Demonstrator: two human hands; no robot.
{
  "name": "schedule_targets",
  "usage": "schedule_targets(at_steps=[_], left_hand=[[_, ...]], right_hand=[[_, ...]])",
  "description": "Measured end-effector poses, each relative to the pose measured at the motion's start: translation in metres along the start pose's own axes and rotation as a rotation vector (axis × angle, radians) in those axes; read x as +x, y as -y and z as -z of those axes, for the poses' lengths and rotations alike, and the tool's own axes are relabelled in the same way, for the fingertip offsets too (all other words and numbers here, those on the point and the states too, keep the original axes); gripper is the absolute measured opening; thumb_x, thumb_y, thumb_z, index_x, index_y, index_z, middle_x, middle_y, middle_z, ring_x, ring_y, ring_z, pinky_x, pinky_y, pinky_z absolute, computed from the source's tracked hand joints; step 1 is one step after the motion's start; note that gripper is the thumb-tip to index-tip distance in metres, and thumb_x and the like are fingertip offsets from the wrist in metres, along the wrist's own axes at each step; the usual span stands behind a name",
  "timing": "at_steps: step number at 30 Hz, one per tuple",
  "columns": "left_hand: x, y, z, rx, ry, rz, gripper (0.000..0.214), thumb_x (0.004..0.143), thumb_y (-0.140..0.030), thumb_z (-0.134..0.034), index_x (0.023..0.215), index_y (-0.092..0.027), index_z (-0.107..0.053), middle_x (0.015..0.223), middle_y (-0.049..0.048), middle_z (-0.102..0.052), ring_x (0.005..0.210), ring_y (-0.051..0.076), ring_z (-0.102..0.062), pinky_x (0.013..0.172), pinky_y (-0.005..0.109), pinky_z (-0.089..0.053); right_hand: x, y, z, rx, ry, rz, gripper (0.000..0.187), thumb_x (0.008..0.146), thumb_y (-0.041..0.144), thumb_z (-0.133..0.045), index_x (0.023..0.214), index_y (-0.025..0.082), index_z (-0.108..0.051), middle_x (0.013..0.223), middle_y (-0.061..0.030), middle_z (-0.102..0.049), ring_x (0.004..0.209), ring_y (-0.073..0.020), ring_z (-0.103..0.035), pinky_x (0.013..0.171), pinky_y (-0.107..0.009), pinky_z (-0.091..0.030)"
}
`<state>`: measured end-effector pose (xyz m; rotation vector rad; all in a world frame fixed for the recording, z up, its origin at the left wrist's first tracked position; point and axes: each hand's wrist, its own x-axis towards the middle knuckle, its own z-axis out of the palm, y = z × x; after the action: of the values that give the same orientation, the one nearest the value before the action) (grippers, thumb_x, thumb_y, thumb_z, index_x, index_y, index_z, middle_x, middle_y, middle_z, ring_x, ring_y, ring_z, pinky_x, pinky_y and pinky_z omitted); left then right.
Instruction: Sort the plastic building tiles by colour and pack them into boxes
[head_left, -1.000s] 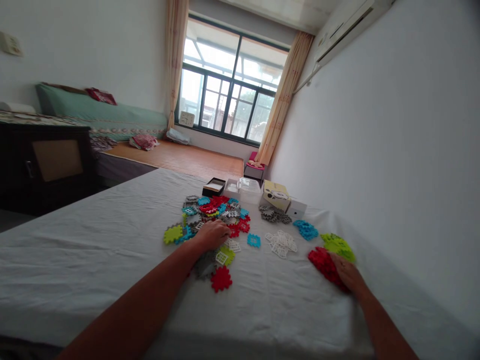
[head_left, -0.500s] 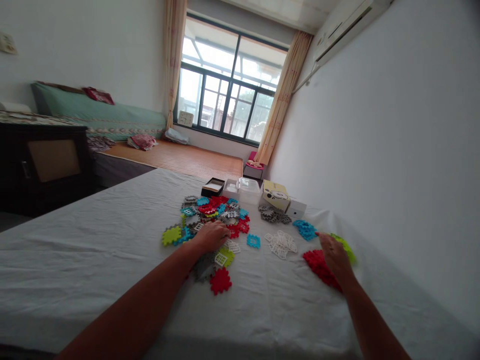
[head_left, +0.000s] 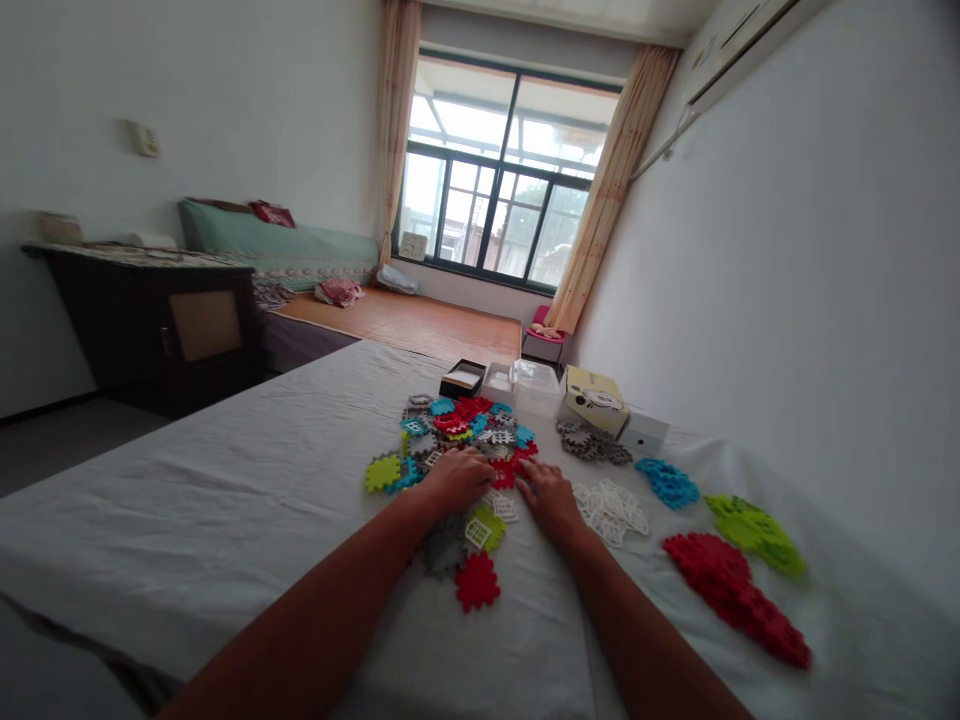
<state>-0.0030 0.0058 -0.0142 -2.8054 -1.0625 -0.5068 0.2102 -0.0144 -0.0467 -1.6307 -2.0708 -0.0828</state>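
Note:
A mixed heap of notched, flat interlocking tiles (head_left: 469, 408) in red, blue, grey, lime and white lies before me on the cloth. My left hand (head_left: 459, 480) rests on the near part of the heap, fingers curled down beside red tiles (head_left: 502, 473); whatever they grip is hidden. My right hand (head_left: 553, 497) is at the heap's right edge, thumb and fingers apart, fingertips by the same red tiles. Closest to me in the heap are a red tile (head_left: 477, 582) and a lime tile (head_left: 491, 525) with a white window-shaped piece (head_left: 478, 532) on it.
Sorted piles lie to the right: white frames (head_left: 613, 512), grey tiles (head_left: 592, 443), blue tiles (head_left: 667, 483), lime tiles (head_left: 757, 533) and red tiles (head_left: 739, 595). Behind stand a black box (head_left: 462, 378), a clear plastic container (head_left: 536, 388) and a yellow box (head_left: 595, 398).
My right hand has moved left from the red and lime piles to the mixed heap, covering where a lone blue tile lay. My left hand stays on the heap. The view has turned left.

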Motion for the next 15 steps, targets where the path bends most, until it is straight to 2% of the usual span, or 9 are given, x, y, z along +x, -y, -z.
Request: schedule_targets(at_steps=[4,7,12,15], left_hand=[[0.001,-0.001,0.000,0.024,0.003,-0.002,0.022,0.086,-0.033,-0.046,0.082,-0.026,-0.067,0.088,0.0019,-0.067,0.086,0.019,-0.058,0.073,0.028,-0.043],[0.002,-0.004,0.001,0.033,0.010,0.015,0.023,0.086,-0.033,-0.046,0.081,-0.025,-0.067,0.087,0.0025,-0.067,0.087,0.018,-0.058,0.075,0.028,-0.043],[0.002,-0.007,0.003,0.033,0.015,0.018,0.024,0.086,-0.032,-0.046,0.079,-0.023,-0.067,0.088,0.0033,-0.066,0.086,0.018,-0.058,0.076,0.028,-0.043],[0.001,-0.006,0.004,0.032,0.014,0.000,0.023,0.086,-0.031,-0.047,0.080,-0.024,-0.067,0.088,0.0029,-0.066,0.086,0.018,-0.058,0.075,0.028,-0.043]], right_hand=[[-0.007,-0.004,0.004,0.041,-0.002,0.041,0.026,0.083,0.026,-0.050,0.107,0.024,-0.062,0.111,-0.0072,-0.064,0.104,-0.0230,-0.055,0.088,-0.035,-0.042],[-0.009,-0.004,0.010,0.058,-0.020,0.070,0.028,0.086,0.025,-0.044,0.107,0.023,-0.061,0.108,-0.0064,-0.066,0.099,-0.0216,-0.058,0.086,-0.033,-0.043],[-0.008,-0.008,0.012,0.010,-0.086,-0.043,0.035,0.089,0.029,-0.034,0.115,0.021,-0.057,0.095,-0.0076,-0.070,0.080,-0.0206,-0.065,0.072,-0.029,-0.047],[-0.007,-0.012,0.011,-0.009,-0.142,-0.075,0.035,0.089,0.030,-0.034,0.114,0.021,-0.057,0.098,-0.0084,-0.069,0.082,-0.0208,-0.065,0.072,-0.029,-0.047]])
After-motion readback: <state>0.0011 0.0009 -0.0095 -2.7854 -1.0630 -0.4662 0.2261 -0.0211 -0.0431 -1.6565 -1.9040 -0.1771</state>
